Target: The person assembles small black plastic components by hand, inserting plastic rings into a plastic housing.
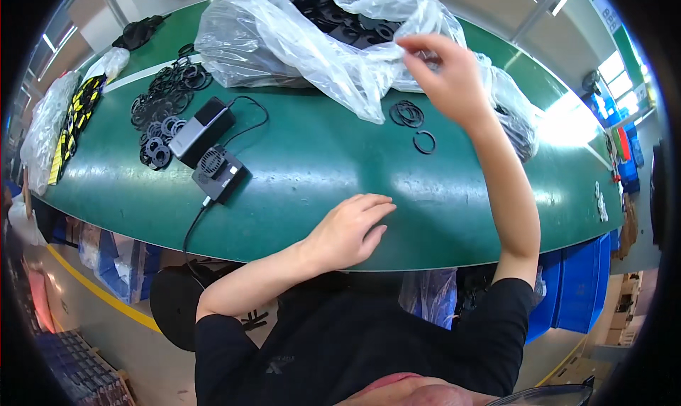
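My right hand (452, 78) reaches to the near edge of a clear plastic bag (248, 34), its thumb and index finger apart and the fingertips at the plastic. Inside the opened bag lie many black rings (347, 23). On the near part of the table, my left hand (349, 234) rests with fingers stretched and nothing in it. A small pile of black rings (406, 114) lies below the bag, left of my right wrist. One single black ring (424, 142) sits just nearer to me, apart from that pile.
On the green table (305, 165), a larger heap of black rings (170, 87) lies at the left. Beside it are a grey-black device (202, 131) and a black box with a grille and cable (220, 173). Yellow-black strips (74, 119) line the left end; white pieces (601, 202) lie right.
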`<state>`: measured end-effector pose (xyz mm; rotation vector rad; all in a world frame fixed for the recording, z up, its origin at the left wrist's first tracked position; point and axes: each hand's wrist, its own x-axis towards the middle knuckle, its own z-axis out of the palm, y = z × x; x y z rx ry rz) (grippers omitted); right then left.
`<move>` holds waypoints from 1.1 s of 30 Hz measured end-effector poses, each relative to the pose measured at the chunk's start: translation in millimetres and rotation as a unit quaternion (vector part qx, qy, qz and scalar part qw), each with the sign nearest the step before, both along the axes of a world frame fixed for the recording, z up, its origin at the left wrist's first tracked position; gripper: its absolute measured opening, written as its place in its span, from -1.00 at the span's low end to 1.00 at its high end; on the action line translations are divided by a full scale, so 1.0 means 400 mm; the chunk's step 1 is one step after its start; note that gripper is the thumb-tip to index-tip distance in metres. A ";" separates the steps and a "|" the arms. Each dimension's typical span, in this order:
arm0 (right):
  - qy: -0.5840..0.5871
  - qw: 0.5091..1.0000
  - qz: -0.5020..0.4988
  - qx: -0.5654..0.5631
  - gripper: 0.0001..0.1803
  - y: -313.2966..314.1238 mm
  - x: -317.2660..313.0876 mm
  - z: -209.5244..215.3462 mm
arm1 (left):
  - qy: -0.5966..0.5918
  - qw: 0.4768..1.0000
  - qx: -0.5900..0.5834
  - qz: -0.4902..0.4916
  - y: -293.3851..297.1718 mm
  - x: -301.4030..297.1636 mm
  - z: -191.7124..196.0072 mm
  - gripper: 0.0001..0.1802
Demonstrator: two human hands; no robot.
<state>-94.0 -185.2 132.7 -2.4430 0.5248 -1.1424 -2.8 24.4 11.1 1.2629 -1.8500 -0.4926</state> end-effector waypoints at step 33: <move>-0.010 0.999 -0.022 -0.037 -0.81 0.212 -0.068 -0.048 | 0.088 0.968 -0.178 0.155 -0.005 0.036 0.048 -0.45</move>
